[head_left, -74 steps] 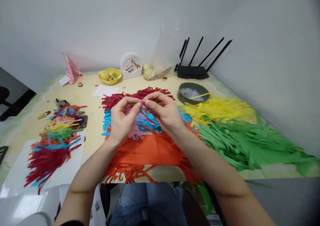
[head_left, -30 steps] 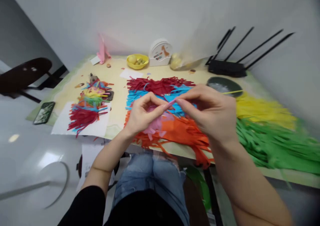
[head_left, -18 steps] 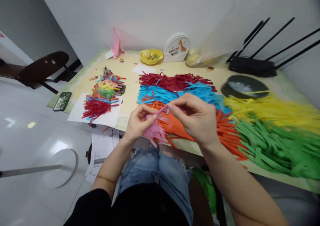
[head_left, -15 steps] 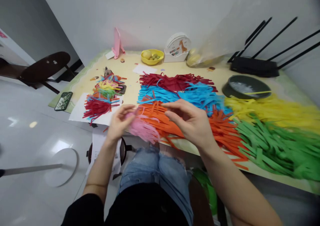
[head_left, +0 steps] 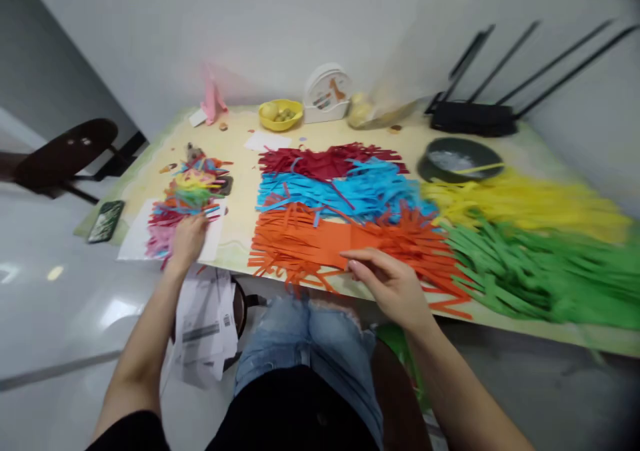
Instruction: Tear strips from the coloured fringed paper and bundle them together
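My left hand (head_left: 188, 239) is over the left end of the table, its fingers closed on a pink fringed crepe-paper strip (head_left: 160, 239). The strip lies at the near end of a row of multicoloured fringed paper (head_left: 193, 196) on a white sheet (head_left: 134, 239). Blur hides the exact grip. My right hand (head_left: 387, 281) hovers by the table's front edge, thumb and forefinger slightly apart, with nothing visible between them. Just beyond it is orange fringed paper (head_left: 333, 241), with blue fringed paper (head_left: 310, 191) and dark red fringed paper (head_left: 325, 163) behind.
Yellow (head_left: 530, 201) and green fringed paper (head_left: 545, 271) spread at right, near a dark bowl (head_left: 435, 171) and a black router (head_left: 473, 119). A yellow fruit bowl (head_left: 281, 124) and white giraffe-print holder (head_left: 326, 112) stand at the back. A phone (head_left: 106, 221) lies at the left edge.
My left hand has carried the pink strip left, onto the near end of the multicoloured row. My right hand has lowered slightly toward the front edge. The view has shifted right.
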Demonstrator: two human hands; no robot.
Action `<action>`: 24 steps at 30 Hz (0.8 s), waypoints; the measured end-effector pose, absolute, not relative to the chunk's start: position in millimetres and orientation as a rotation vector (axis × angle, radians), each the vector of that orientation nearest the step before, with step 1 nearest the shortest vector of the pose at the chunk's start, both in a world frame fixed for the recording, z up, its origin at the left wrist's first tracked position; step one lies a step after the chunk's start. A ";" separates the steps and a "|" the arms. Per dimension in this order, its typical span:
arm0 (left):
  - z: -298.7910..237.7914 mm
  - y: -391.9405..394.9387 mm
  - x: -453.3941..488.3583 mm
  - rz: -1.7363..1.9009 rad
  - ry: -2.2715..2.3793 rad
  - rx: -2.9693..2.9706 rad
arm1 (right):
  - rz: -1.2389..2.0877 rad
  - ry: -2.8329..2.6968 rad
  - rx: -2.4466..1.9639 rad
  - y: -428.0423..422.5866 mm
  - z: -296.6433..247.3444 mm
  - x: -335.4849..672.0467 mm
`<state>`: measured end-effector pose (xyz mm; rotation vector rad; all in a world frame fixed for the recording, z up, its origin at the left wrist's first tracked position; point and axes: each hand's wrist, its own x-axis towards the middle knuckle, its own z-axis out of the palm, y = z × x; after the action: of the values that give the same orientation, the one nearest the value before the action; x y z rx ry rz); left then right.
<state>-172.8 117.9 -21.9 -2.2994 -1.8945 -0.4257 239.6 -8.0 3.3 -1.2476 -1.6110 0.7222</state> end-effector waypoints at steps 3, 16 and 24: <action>0.3 120.6 -170.0 -0.482 -1.778 -2.335 | 0.434 -1.638 -1.410 -12.4 -3.0 310.8; 76.1 142.8 102.4 -0.762 -0.627 -2.959 | -0.031 -1.800 -2.468 81.7 -12.6 600.8; 76.3 158.5 384.9 -0.166 -0.416 -3.292 | -0.008 -2.071 -2.518 107.1 -34.0 611.5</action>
<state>384.9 158.5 76.3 -3.2920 -0.4158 -0.1660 611.5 107.1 -34.0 -2.5179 -2.0706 -0.0081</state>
